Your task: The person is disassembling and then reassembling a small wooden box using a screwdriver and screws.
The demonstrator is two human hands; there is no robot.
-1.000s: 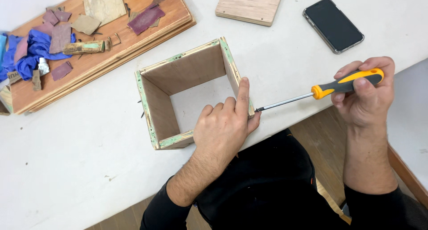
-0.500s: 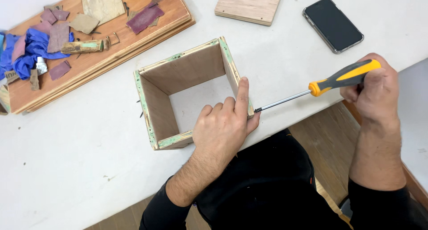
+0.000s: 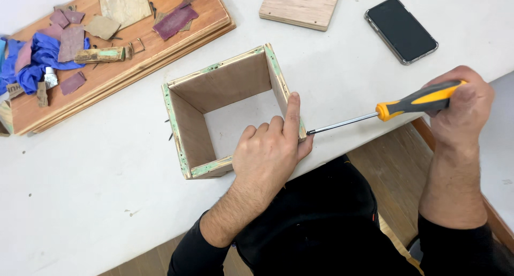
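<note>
White tabletop carries an open wooden box frame, bare inside, green paint along its edges. Left hand presses its near wall, fingers spread. Right hand stays clamped on the orange screwdriver, handle now raised, tip at the frame's right corner.

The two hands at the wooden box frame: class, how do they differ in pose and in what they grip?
The left hand rests on the wooden box frame, forefinger stretched along its wall; the right hand is off the frame. The left holds no tool; the right is fisted round the screwdriver. Both are bare, with black sleeves.
</note>
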